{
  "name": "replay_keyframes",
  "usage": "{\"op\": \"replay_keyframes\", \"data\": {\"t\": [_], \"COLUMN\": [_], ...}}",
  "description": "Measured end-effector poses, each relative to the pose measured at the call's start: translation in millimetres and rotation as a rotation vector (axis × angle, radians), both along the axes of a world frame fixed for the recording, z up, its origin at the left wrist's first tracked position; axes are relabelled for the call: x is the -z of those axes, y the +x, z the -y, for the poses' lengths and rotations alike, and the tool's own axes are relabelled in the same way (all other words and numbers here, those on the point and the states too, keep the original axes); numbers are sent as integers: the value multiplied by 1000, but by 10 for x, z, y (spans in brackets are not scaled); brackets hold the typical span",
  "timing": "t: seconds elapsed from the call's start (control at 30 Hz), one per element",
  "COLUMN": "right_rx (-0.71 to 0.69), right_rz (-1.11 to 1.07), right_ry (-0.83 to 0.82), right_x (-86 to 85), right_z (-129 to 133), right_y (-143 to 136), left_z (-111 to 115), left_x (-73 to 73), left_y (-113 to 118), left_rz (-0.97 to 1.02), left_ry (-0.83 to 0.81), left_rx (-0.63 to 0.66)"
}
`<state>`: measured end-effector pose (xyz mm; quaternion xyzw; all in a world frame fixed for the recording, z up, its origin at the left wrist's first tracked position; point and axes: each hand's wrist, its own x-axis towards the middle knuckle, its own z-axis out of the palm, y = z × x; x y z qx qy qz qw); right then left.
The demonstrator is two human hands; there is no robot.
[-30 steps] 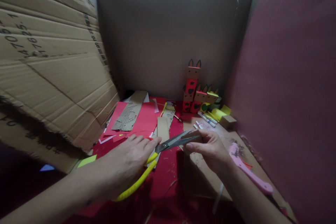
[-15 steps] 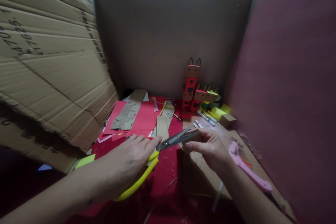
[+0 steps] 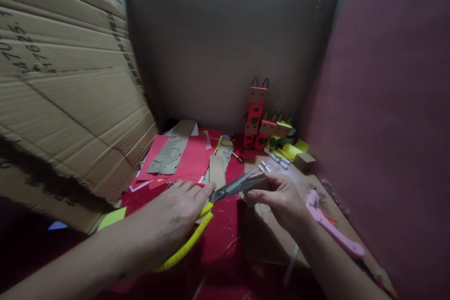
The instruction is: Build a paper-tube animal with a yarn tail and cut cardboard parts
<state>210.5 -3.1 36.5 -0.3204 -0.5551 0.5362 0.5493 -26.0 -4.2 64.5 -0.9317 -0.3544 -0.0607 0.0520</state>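
My left hand (image 3: 183,215) is wrapped around the yellow handles of a pair of scissors (image 3: 228,191), whose blades point right and stand slightly apart. Between the blades lies a small piece of brown cardboard (image 3: 259,183). My right hand (image 3: 281,197) pinches that cardboard by thumb and fingers, close to the blade tips. Part of the cardboard is hidden behind the blades and fingers. Beyond the scissors, a flat cardboard strip (image 3: 217,168) rests on the pile over the red surface.
Red paper sheets (image 3: 193,154) and torn corrugated cardboard (image 3: 172,152) lie left. Eared box figures (image 3: 258,98) stand at the back, near markers (image 3: 277,158). A pink-handled tool (image 3: 337,229) rests on a cardboard box (image 3: 267,239) at right. A big cardboard panel (image 3: 70,79) leans left.
Almost nothing differs. The hands, scissors and cardboard piece keep nearly the same position, and the yellow handles have shifted only very slightly.
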Motion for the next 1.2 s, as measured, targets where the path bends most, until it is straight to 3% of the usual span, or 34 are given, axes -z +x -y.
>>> {"op": "replay_keyframes", "data": {"t": [0.47,1.2], "right_rx": [24,32], "right_rz": [-25,-44], "right_ry": [-31,-87], "right_x": [-20,-37], "right_z": [15,12], "right_y": [-29,-54], "left_z": [-32,14], "left_x": [43,-77], "left_y": [-3,-12], "left_rz": [116,-46], "left_ry": [4,-92], "left_rx": [8,-33]}}
